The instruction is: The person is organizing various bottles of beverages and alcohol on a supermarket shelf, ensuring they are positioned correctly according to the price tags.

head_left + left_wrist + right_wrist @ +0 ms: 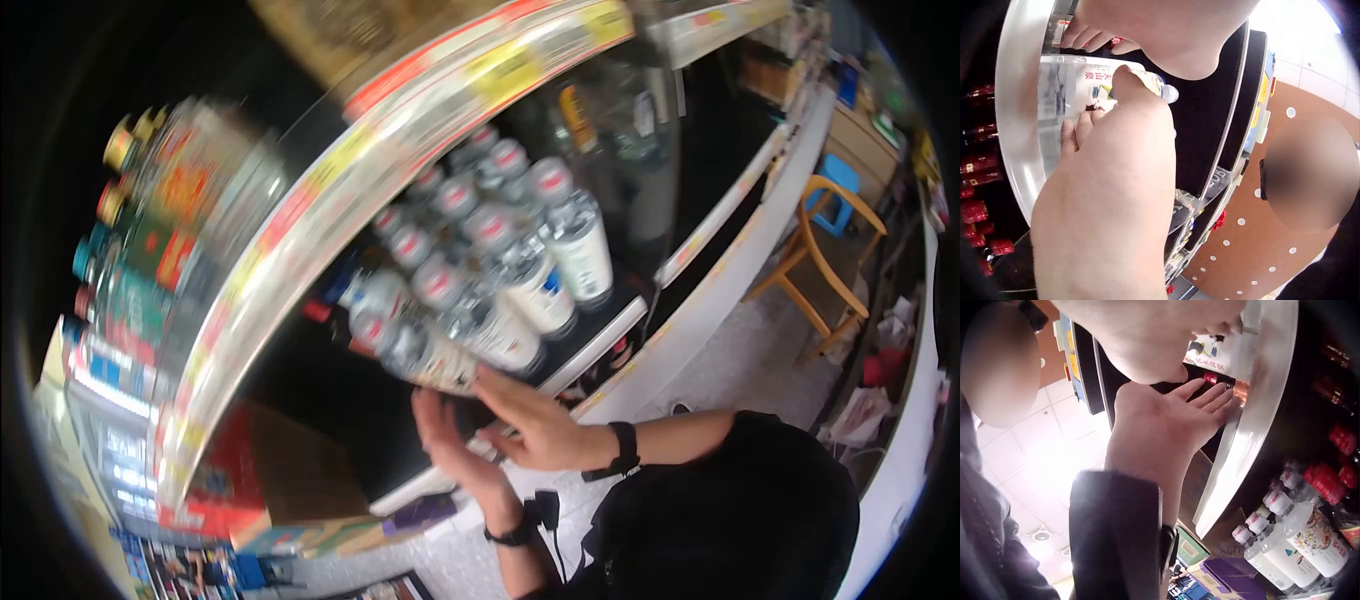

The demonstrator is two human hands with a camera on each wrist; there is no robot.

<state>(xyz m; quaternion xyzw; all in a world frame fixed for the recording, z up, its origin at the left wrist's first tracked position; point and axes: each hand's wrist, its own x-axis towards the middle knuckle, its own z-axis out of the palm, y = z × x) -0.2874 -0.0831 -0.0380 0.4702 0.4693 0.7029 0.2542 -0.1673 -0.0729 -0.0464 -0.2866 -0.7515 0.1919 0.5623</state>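
Observation:
Rows of clear water bottles (500,240) with pale caps stand on a dark shelf in the head view. My right hand (545,430) reaches to the front left bottle (448,368), fingers extended at its lower part. In the left wrist view that hand (1110,144) has thumb and fingertips against the white label (1088,84). My left hand (455,455) is just left of it, palm upward. The right wrist view shows this left hand (1166,422) with straight, spread fingers and nothing in it; the right hand (1147,337) partly covers the bottle there.
A shelf edge with price tags (480,80) curves above the bottles. Juice and drink bottles (190,190) stand at upper left. A red carton (225,465) sits lower left, near a purple box (420,512). A wooden chair (825,260) stands at right.

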